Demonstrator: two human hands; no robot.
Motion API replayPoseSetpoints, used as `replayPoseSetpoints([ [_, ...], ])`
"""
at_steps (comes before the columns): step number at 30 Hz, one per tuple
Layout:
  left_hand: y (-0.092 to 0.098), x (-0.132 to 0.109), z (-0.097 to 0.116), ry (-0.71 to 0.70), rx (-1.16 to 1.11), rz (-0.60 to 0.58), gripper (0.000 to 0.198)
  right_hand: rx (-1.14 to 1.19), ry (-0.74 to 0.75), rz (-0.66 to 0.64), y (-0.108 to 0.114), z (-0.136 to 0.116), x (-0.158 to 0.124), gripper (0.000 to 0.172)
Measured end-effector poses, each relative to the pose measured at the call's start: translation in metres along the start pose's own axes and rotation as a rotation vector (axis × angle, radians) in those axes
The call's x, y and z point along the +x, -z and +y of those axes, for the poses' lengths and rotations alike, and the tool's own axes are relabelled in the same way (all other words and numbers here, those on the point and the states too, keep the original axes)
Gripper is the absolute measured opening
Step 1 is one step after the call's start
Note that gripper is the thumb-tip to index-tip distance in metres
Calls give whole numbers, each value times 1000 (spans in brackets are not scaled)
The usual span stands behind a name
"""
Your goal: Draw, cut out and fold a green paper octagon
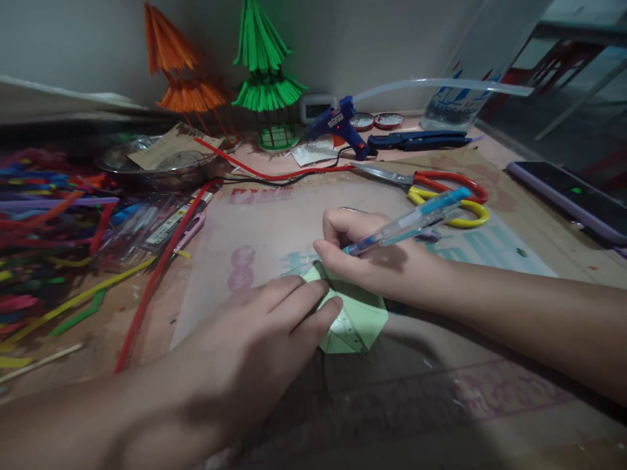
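Note:
My right hand (367,251) is closed around a clear pen with blue parts (411,219), its lower end near the far edge of a light green paper piece (369,320). The pen's tip is hidden behind my fingers. My left hand (279,320) pinches and presses down a clear ruler (345,329) with small marks, which lies across the green paper. Part of the paper and ruler is covered by the left fingers. Behind my right hand lie scissors (441,186) with one red and one yellow handle.
Pipe cleaners (44,215) are heaped at left, near a metal bowl (161,160). Orange (171,52) and green (267,59) tiered models stand at the back, beside a blue glue gun (337,124) and dark blue pliers (416,140). A phone (573,196) lies at right.

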State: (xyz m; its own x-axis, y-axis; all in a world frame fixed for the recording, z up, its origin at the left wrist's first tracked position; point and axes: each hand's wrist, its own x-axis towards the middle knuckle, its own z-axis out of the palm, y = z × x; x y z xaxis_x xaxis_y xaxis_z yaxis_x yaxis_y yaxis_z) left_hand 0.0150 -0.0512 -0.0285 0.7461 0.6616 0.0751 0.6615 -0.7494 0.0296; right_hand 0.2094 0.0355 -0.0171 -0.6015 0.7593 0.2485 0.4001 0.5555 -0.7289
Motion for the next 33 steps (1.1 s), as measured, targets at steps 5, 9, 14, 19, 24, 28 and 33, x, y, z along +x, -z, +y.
replayPoseSetpoints([
  [5,-1,-1,-1,-1,-9,25,40,-4,-5,-11,0,1,1,24],
  [9,-4,-3,-2,-21,-31,69,44,-13,-11,-30,0,0,0,25],
  [14,-7,-5,-4,-21,-78,58,43,-33,-16,-44,0,0,0,24],
  [19,-5,-3,-4,-16,-68,49,40,-9,-24,-25,-1,0,0,25],
  [24,-3,0,-3,-25,2,119,41,-7,-27,-38,0,0,0,25],
  [28,0,-1,-2,-46,44,134,39,-9,-30,-34,-1,0,0,25],
  [33,5,-5,-2,-46,100,137,25,-22,-28,-18,-1,1,0,24],
])
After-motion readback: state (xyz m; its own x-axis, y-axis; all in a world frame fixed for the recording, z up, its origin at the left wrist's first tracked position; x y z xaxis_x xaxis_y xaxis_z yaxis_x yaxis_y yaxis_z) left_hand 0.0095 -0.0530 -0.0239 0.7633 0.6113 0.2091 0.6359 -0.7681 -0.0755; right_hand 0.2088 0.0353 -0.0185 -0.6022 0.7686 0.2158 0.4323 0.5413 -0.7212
